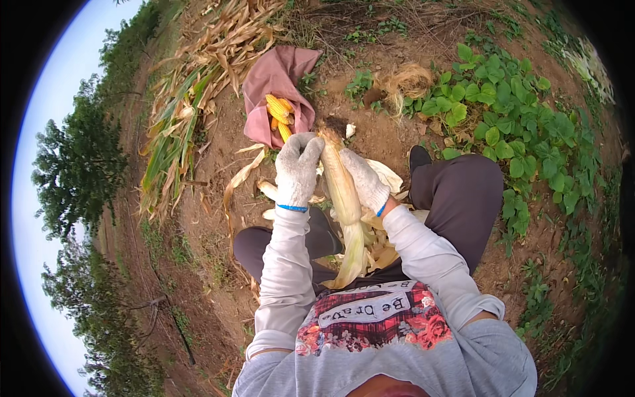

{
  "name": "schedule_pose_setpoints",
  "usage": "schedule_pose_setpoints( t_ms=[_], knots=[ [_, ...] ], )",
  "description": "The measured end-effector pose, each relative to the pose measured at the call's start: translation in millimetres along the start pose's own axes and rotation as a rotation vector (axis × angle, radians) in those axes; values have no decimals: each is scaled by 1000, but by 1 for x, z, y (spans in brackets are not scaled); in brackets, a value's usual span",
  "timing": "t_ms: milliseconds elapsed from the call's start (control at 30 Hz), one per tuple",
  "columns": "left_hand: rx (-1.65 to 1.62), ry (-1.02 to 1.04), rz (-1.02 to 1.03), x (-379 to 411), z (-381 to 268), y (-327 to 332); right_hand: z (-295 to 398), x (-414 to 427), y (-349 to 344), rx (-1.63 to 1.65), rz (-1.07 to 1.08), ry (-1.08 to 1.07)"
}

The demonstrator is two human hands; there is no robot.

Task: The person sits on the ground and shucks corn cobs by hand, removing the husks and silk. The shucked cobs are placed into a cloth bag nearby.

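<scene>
An ear of corn in its pale husk lies lengthwise between my gloved hands, its dark silk end pointing away from me. My left hand, in a whitish knit glove, is at the upper left of the ear with thumb and fingers together near the tip; whether it pinches husk is unclear. My right hand, gloved too, grips the ear's right side. Just beyond my left hand, husked yellow corn ears rest in the mouth of a pinkish cloth sack. Loose pale husks lie beneath the ear, between my legs.
Dry corn stalks and leaves are heaped at the upper left. A clump of corn silk lies on the soil beyond the sack's right side. Leafy green plants grow at the right. Another husk-covered ear lies left of my left wrist.
</scene>
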State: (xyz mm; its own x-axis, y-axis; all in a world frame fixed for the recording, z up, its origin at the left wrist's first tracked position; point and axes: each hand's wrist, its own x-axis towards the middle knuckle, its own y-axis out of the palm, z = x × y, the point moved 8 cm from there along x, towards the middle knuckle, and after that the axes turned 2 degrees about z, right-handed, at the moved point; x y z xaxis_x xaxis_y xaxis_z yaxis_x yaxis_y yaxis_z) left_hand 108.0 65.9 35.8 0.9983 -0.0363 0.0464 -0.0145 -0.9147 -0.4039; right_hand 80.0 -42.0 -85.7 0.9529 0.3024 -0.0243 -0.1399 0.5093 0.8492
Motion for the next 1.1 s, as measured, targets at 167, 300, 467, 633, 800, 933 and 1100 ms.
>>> schedule_pose_setpoints(
  t_ms=[167,300,467,633,800,933,1100],
  knots=[
    [-53,60,5,2,11,2,-1,-4,12,119,57,110],
    [-202,50,-29,-1,13,0,3,-6,15,90,9,98],
    [-116,-1,41,-2,8,4,5,-6,14,36,12,85],
    [28,84,76,-1,0,2,8,-4,12,-132,-5,4],
    [-152,63,16,-8,7,0,6,-3,10,-133,16,-8],
    [-240,-141,22,-21,18,1,0,-2,1,-84,-13,45],
    [-37,-34,28,-24,8,-4,14,-4,18,-220,32,-67]
  ],
)
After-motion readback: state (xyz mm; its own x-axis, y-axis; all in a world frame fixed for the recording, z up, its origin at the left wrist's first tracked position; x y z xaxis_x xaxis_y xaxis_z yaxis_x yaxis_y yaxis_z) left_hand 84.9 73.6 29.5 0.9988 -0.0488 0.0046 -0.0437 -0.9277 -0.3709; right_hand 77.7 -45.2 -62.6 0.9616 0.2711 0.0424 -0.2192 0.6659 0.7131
